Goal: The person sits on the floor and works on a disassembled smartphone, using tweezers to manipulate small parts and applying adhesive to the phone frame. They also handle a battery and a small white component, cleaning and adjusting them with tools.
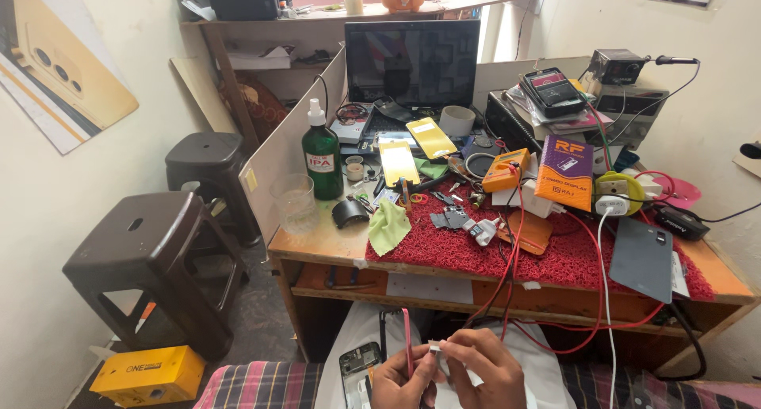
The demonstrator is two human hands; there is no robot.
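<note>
Your 2 hands sit low, over your lap and below the front edge of the worktop [333, 254]. Your left hand [403, 381] is closed on a thin phone frame with a pink edge [407, 342], which stands nearly upright, its long axis running up from your fingers toward the worktop. Your right hand [483, 369] curls in from the right, thumb and fingers pinched together on a small white part [437, 348] just beside that frame; what the part is cannot be told. An opened phone body [361, 369] lies on your lap just left of the left hand, long axis pointing away from you. Red wires [507, 290] hang off the worktop edge down toward your right hand. To your left, 2 dark stools [151, 258] stand on the floor with a yellow box [149, 373] near them; open room lies between them and your knees.
</note>
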